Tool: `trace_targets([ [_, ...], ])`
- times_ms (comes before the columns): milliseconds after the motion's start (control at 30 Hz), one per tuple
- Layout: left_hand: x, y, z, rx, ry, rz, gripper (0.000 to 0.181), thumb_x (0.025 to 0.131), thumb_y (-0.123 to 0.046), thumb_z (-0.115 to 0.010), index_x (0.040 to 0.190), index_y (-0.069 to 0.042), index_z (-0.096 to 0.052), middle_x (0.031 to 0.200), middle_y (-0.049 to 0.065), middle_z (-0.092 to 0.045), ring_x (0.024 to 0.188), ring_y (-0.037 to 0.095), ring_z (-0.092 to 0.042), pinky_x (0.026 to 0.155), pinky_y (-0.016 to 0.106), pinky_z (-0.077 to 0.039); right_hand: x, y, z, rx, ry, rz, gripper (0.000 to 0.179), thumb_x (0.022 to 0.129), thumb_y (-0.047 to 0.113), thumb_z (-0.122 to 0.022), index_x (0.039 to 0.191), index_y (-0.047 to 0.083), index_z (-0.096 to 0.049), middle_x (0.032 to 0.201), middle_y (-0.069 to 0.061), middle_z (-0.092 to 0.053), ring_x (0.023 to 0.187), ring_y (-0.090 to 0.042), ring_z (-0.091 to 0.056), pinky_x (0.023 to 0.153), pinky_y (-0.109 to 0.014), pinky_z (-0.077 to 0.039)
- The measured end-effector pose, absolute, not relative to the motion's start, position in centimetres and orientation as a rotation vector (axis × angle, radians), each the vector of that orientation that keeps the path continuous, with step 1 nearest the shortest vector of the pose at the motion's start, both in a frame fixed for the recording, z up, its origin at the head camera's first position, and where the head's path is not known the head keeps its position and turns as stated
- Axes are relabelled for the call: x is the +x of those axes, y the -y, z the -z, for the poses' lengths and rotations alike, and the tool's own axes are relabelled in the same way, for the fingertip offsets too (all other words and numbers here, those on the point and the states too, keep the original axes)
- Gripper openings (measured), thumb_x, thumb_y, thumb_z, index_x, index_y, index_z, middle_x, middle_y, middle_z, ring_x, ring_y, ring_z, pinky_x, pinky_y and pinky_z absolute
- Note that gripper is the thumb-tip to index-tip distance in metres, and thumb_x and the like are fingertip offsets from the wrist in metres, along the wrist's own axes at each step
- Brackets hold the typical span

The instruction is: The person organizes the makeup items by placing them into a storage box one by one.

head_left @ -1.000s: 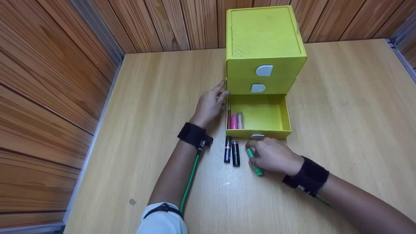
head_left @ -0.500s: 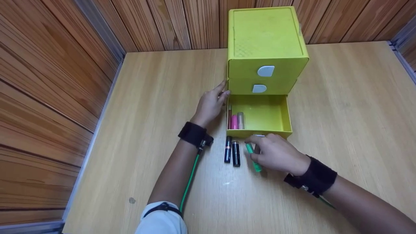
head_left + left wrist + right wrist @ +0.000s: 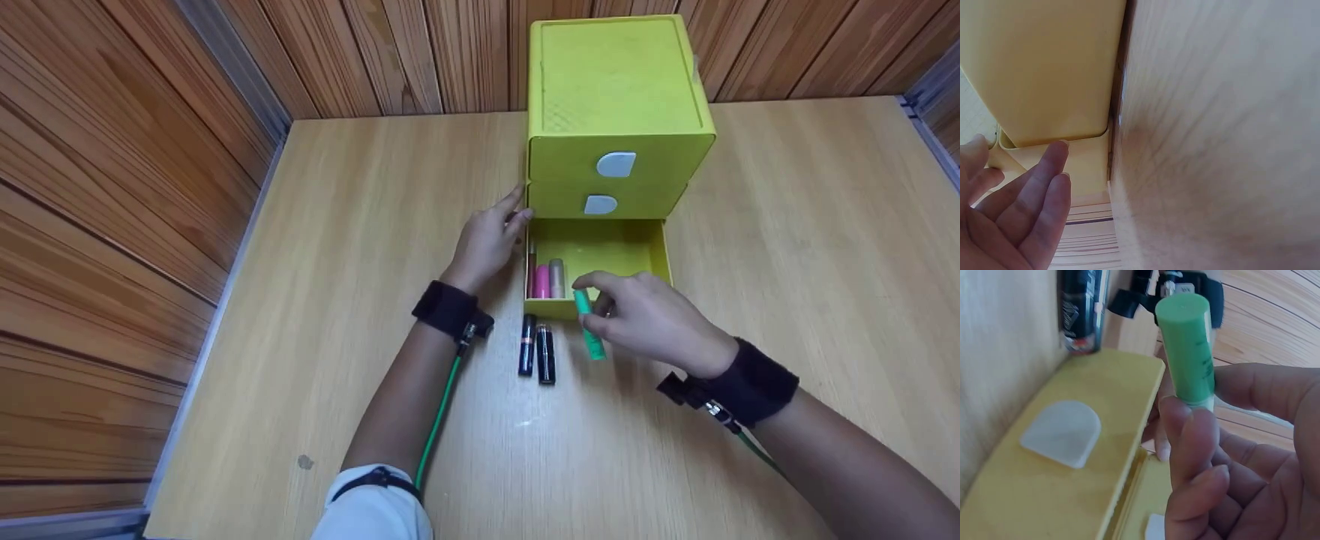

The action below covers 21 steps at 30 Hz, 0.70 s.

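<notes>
My right hand [image 3: 649,319] pinches a green capped tube [image 3: 589,324], like a lip balm, between thumb and fingers, at the front edge of the pulled-out bottom drawer [image 3: 600,247]. In the right wrist view the green tube [image 3: 1186,349] stands up from the fingertips, beside the drawer front with its white tab [image 3: 1064,433]. My left hand [image 3: 484,244] rests at the left side of the yellow drawer box [image 3: 619,82], its fingers extended near the side wall. Inside the drawer's left part lie a pink tube [image 3: 542,281], a greyish tube [image 3: 556,277] and a thin brown stick [image 3: 532,274].
Two dark lipstick-like tubes, a left one [image 3: 527,345] and a right one [image 3: 546,355], lie on the table [image 3: 360,225] before the drawer. The box's two upper drawers are closed, with white tabs. Wood-panelled walls [image 3: 465,60] stand behind and at the left.
My right hand has lifted the green tube from the table and carried it up and forward to the drawer's front edge. The left hand has stayed at the box's side.
</notes>
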<state>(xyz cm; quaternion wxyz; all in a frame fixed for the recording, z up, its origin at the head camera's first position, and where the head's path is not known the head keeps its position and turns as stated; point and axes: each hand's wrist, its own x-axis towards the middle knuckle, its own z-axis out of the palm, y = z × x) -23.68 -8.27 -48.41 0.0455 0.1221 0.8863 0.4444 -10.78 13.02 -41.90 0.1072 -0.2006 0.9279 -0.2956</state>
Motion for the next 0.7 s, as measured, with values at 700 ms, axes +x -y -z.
trace_targets([
  [700,-23.7,8.1,48.4,0.367,-2.677,-1.391,0.055,0.101,-0.042,-0.047,0.151,-0.031,-0.029,0.085,0.005,-0.065,0.068,0.02,-0.061,0.054,0.028,-0.049,-15.1,-13.4,41.4,-0.345,-2.876,1.016,0.04,0.091,0.019,-0.068,0.13,0.009,-0.06,0.085,-0.001,-0.07,0.061,-0.015,-0.062,0.045,-0.031,-0.041],
])
